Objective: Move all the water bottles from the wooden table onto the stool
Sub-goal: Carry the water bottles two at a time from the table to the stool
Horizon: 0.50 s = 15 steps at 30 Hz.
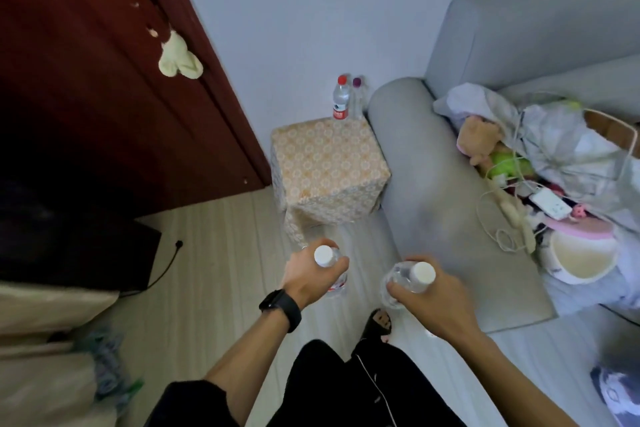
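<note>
My left grip [311, 274] is clenched around a clear plastic water bottle with a white cap [337, 282]. I hold it upright by the shoulder, so the cap pokes out above my fingers. My right grip [426, 302] is wrapped the same way around a second clear white-capped water bottle [398, 276], which is tilted with its cap leaning toward the right. Both bottles are in the air over the pale wood-plank floor [207, 253], well apart from each other and nearer to me than the stool.

The cube-shaped stool covered in orange-and-white patterned fabric [329, 163] sits ahead of me against the white wall. A dark red door [86, 80] is to its left, and the rounded arm of a grey fabric sofa [433, 184] is just beside it on the right. At the stool's far right corner two more bottles stand upright, side by side and nearly touching. One is a clear bottle with a red cap and red label [341, 99]. The other is a clear bottle with a purple cap [358, 97] (this one is blurred, so I can't make out any label).

A black wristwatch [280, 305] sits on my left wrist.
</note>
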{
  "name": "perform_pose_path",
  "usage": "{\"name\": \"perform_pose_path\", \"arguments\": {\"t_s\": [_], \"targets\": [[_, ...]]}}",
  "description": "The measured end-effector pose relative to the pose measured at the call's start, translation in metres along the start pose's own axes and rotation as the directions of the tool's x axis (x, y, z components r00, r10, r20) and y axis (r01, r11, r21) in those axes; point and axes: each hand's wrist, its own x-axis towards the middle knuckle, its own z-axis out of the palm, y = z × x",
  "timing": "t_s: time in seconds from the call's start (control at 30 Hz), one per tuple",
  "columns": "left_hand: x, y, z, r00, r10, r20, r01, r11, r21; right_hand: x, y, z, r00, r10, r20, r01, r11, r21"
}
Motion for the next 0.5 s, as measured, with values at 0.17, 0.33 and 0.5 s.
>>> {"name": "perform_pose_path", "arguments": {"t_s": [0.17, 0.33, 0.5], "targets": [[0.072, 0.028, 0.008, 0.994, -0.103, -0.029, 0.099, 0.988, -0.123, 0.090, -0.013, -0.027, 0.995, -0.024, 0.097, 0.028, 0.999, -0.041], [0.162, 0.041, 0.009, 0.987, -0.160, 0.006, 0.159, 0.970, -0.186, 0.188, -0.028, -0.030, 0.979, 0.018, 0.201, -0.010, 0.999, -0.040], [0.262, 0.052, -0.001, 0.981, -0.182, 0.071, 0.192, 0.964, -0.184, 0.279, -0.058, -0.024, 0.960, 0.040, 0.278, -0.031, 0.999, -0.037]]}}
